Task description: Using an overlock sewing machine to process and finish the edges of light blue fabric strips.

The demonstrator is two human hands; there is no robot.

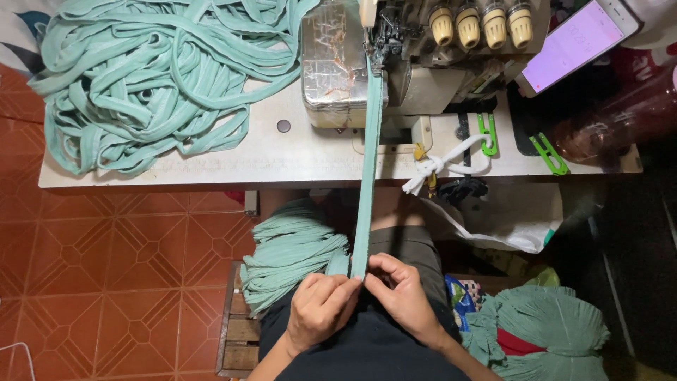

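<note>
One mint-green fabric strip (367, 176) runs taut from the sewing machine (395, 56) on the table (211, 166), over the table's front edge, down to the lap. There the left hand (319, 310) and right hand (405, 296) meet, fingers pressed together, pinching the strip's lower end. A folded bundle of strips (289, 257) touches the left hand; a loose heap (148, 77) fills the table's left end. Four thread cones (479, 25) top the machine; two green clips (518, 141) lie right. Open floor (106, 268) lies left.
</note>
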